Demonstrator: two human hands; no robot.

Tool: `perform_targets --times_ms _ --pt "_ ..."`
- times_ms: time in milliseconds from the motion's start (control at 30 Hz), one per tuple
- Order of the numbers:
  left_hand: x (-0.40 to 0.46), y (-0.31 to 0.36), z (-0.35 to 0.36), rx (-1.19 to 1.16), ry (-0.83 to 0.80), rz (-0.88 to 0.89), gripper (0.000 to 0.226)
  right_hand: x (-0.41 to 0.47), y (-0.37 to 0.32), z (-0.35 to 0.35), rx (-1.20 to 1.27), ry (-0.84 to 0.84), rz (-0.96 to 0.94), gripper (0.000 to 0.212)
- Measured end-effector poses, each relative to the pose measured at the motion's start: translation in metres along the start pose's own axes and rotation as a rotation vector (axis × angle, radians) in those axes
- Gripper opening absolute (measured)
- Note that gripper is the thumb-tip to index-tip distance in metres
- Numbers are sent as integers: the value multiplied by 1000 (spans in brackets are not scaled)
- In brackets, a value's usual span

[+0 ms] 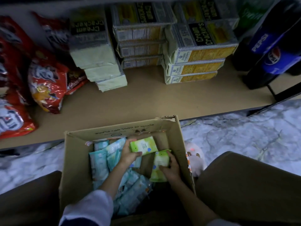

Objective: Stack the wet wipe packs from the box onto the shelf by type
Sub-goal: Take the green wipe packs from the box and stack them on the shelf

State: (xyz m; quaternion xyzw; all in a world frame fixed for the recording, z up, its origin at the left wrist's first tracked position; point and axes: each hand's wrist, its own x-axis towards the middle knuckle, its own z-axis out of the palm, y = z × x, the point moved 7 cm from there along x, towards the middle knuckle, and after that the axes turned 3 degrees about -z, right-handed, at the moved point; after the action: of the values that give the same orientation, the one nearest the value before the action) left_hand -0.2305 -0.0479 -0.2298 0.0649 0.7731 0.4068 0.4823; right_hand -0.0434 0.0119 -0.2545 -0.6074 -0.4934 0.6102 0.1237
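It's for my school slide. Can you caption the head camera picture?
Both hands lift green wet wipe packs, left hand one, right hand another, from a cardboard box.

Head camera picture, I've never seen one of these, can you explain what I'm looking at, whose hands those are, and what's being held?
This is one picture from a camera worn on a person's head, looking forward and down, so the two hands are the wearer's own. No machine is involved. Both hands reach into an open cardboard box on the floor. The left hand holds a green wet wipe pack lifted above the others; the right hand grips a second green pack lower down. Pale blue wipe packs fill the box's left side. Beyond it runs a low brown shelf carrying stacked cream cracker boxes, red snack bags and Pepsi bottles.
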Motion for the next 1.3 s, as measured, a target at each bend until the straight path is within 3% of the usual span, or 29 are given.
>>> perform_targets --times_ms 267,467,833,1067,1300 --pt "-88 76 -65 22 84 277 47 -40 -107 -11 117 4 -263 59" --pt "-186 161 -108 -15 127 551 51 -131 -238 -18 230 -92 -455 47" --pt "-370 284 -165 -166 238 1022 46 -275 -389 -68 315 -162 -940 48" --pt "-433 343 -193 -305 242 1214 45 -324 -478 -98 364 -127 -1146 47" --pt "-426 427 -207 -391 357 1266 44 -316 -561 -85 254 -56 -1205 50"
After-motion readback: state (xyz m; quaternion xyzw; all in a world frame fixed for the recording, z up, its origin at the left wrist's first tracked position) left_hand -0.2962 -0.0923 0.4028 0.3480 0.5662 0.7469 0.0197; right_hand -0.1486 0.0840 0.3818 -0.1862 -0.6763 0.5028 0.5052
